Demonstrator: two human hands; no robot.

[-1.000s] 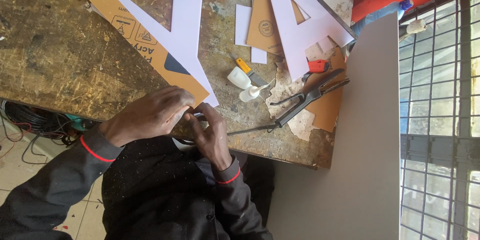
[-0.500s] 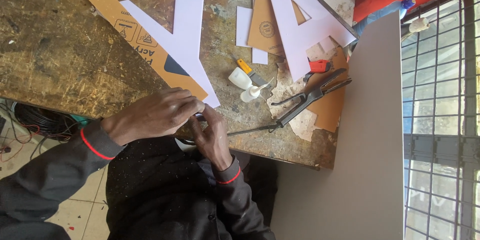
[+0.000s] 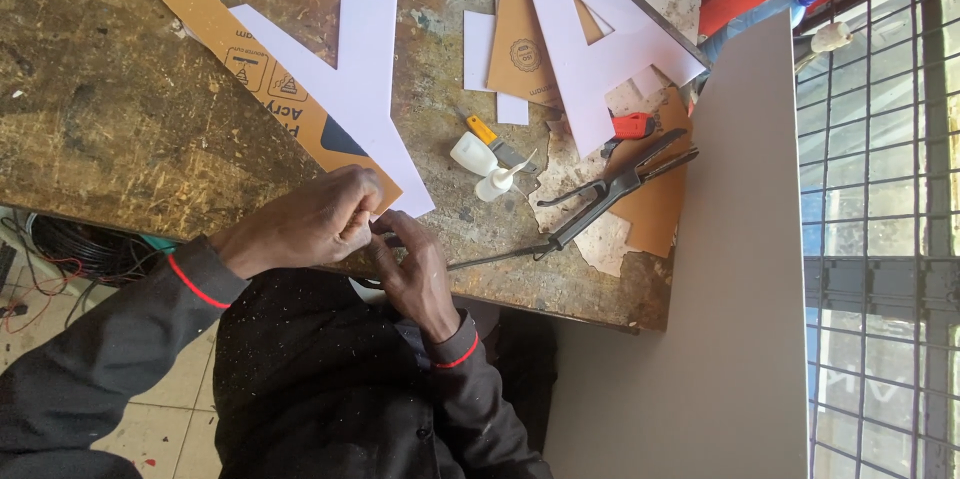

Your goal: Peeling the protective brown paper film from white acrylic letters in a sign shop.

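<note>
Both hands, left hand (image 3: 305, 224) and right hand (image 3: 415, 274), pinch something unclear beside the white letter cutout (image 3: 355, 74); brown printed cardboard (image 3: 235, 39) lies beneath.

Sign-making workshop. Scarred, glue-stained wooden desk (image 3: 110, 119) littered with white cut-out letters (image 3: 600, 39), brown-backed acrylic sheet offcuts (image 3: 260, 64), a yellow utility knife (image 3: 490, 136), small white glue bottles (image 3: 485, 167), black pliers (image 3: 610, 189). Grey board (image 3: 730, 289) leans beside it; barred window (image 3: 880, 219), loose cables (image 3: 70, 249) on tiled floor.
</note>
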